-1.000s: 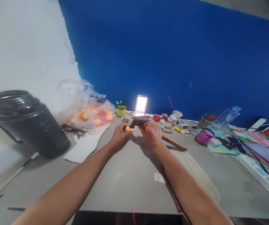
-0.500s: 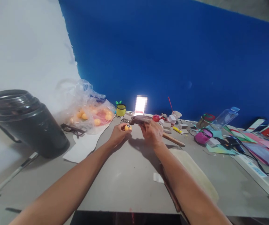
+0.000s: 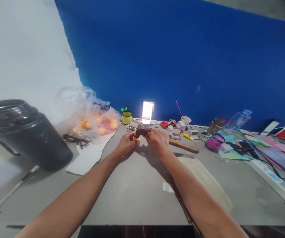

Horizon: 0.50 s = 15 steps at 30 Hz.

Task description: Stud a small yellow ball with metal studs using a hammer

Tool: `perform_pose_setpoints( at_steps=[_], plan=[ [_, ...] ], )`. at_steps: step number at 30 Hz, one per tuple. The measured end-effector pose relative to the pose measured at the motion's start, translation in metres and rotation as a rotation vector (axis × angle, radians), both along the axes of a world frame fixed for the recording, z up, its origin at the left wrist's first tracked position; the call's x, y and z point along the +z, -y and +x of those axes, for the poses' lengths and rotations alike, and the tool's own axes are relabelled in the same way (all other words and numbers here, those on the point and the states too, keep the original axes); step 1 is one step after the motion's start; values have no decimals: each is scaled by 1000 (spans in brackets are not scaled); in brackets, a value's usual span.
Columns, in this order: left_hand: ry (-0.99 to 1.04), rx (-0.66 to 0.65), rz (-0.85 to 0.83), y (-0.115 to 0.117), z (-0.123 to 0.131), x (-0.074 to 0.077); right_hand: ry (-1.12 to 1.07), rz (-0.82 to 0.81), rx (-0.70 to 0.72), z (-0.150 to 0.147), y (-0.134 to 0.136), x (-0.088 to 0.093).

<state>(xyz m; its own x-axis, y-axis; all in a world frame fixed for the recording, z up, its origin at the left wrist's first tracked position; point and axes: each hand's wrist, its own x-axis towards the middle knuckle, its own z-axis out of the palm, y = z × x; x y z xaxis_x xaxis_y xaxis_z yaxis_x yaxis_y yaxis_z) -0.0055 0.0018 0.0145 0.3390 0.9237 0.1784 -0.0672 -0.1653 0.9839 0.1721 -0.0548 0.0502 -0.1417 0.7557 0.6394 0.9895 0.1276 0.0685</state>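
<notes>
My left hand (image 3: 126, 144) pinches a small orange ball (image 3: 136, 138) on the grey table (image 3: 132, 185). My right hand (image 3: 158, 142) grips a hammer near its dark head (image 3: 142, 131). The head sits right on top of the ball. The wooden handle (image 3: 183, 146) sticks out to the right behind my hand. Both hands are close together at the middle of the table.
A black plastic jar (image 3: 25, 132) lies at the left. A clear bag of orange balls (image 3: 95, 119) and a yellow cup (image 3: 127, 117) stand by the blue wall. Small white boxes (image 3: 176, 131), a pink pouch (image 3: 213, 143) and coloured papers (image 3: 276, 152) crowd the right.
The hammer head was lifted slightly half a second ago and has come down onto the orange ball. Both hands stayed in place.
</notes>
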Motion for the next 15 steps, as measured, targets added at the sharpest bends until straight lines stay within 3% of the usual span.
perform_pose_setpoints(
  at_steps=[5,8,15],
  plan=[
    [15,48,35,-1,0,-2,-52,-65,-109,7,5,14],
    [39,25,-29,0,1,-3,-98,-196,-168,17,5,19],
    [50,41,-55,4,0,4,-319,-551,-328,35,-14,2]
  ],
)
